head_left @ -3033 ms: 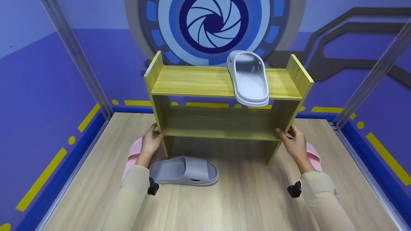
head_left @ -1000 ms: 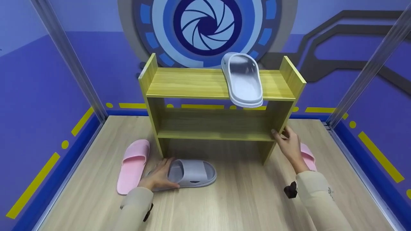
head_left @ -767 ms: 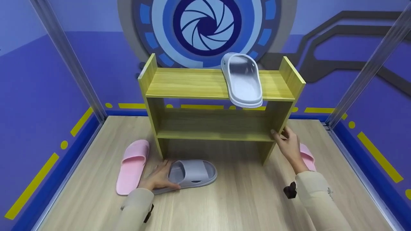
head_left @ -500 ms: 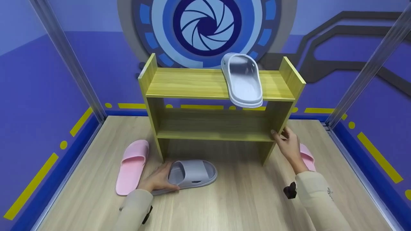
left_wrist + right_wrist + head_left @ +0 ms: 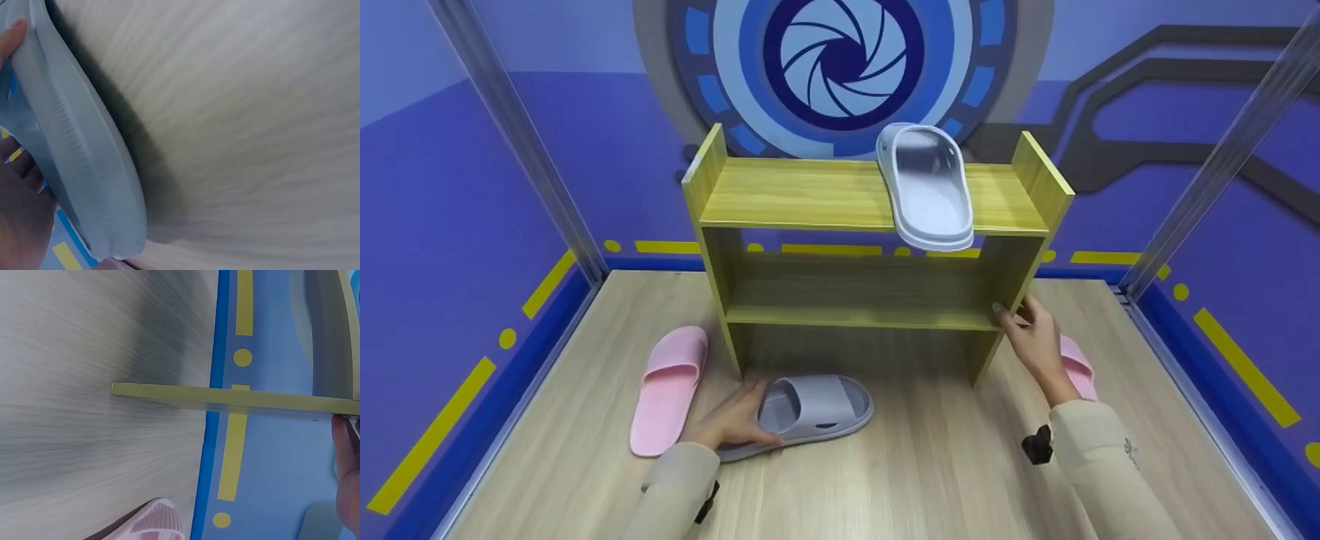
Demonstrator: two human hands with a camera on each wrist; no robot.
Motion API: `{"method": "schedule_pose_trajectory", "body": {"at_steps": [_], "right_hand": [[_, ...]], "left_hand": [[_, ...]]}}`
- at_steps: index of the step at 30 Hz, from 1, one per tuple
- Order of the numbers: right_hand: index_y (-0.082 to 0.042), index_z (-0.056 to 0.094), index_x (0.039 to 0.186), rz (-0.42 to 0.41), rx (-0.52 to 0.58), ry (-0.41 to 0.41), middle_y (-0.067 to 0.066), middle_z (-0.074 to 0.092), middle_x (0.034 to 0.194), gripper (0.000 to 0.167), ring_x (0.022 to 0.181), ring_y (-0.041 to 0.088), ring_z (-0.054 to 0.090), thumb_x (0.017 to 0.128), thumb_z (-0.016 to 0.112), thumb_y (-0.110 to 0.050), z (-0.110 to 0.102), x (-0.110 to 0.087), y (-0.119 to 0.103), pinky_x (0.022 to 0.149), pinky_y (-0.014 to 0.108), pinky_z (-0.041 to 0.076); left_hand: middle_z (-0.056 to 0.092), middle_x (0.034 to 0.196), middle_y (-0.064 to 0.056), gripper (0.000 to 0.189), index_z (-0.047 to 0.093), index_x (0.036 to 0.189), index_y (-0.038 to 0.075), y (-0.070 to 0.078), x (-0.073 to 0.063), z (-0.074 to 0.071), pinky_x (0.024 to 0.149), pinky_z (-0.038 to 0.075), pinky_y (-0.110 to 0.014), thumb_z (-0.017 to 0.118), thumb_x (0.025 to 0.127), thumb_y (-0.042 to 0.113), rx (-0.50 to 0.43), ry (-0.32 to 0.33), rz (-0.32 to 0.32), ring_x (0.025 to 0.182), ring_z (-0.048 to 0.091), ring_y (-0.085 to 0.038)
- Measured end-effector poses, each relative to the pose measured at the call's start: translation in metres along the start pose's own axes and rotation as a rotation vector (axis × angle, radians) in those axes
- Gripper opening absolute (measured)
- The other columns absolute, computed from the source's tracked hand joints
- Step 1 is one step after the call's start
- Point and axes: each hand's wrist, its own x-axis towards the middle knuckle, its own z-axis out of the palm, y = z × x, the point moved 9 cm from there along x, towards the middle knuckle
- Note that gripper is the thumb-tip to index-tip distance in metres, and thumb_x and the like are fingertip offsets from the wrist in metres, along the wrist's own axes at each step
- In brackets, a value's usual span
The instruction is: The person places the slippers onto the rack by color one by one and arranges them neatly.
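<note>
My left hand (image 5: 735, 416) grips the heel end of a grey slide slipper (image 5: 821, 405) on the floorboard before the rack. Its thumb lies along the near side, and the toe points right. In the left wrist view the thumb overlaps the side of the slipper (image 5: 84, 135), whose sole edge faces the board. My right hand (image 5: 1035, 337) holds the right side panel of a yellow wooden shoe rack (image 5: 802, 191), thumb at the front edge by the middle shelf. On the top shelf a pale grey slipper (image 5: 934, 195) lies with its heel jutting past the front edge.
A pink slipper (image 5: 671, 397) lies left of the rack, beside my left wrist. Another pink slipper (image 5: 1078, 367) is partly hidden behind my right hand. Blue painted walls (image 5: 457, 247) with metal corner posts enclose the wooden surface (image 5: 922, 472).
My left hand has left the rack's left side and taken hold of the grey slipper below. That slipper has shifted slightly right and turned, heel toward me. The right hand stays on the rack.
</note>
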Motion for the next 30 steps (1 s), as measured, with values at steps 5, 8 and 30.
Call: {"method": "schedule_pose_trajectory", "body": {"at_steps": [5,8,30], "right_hand": [[-0.004,0.052,0.119,0.001,-0.007,-0.006,0.011,0.057,0.11,0.041,0.097,0.022,0.056,0.083,0.061,-0.023,0.001,0.0,0.0,0.068,0.014,0.045],[-0.004,0.053,0.118,0.004,-0.007,-0.002,0.011,0.058,0.109,0.041,0.097,0.022,0.056,0.083,0.062,-0.023,0.001,0.0,0.001,0.067,0.014,0.045],[0.005,0.049,0.118,-0.008,0.01,-0.014,0.022,0.055,0.11,0.037,0.098,0.035,0.053,0.084,0.058,-0.007,0.0,-0.005,-0.029,0.067,0.011,0.043]], "left_hand": [[0.041,0.122,-0.025,0.102,0.033,0.128,-0.006,0.008,0.003,-0.003,0.092,0.031,-0.048,0.076,0.054,0.05,-0.018,-0.016,0.0,0.111,0.039,-0.039],[0.043,0.122,-0.022,0.1,0.034,0.129,-0.004,0.015,0.007,-0.007,0.091,0.032,-0.048,0.076,0.055,0.05,-0.014,-0.018,0.015,0.111,0.04,-0.037],[0.041,0.125,-0.014,0.096,0.035,0.129,0.002,0.073,0.022,-0.067,0.098,0.025,-0.043,0.074,0.057,0.052,0.04,-0.025,0.143,0.118,0.034,-0.032]]}}
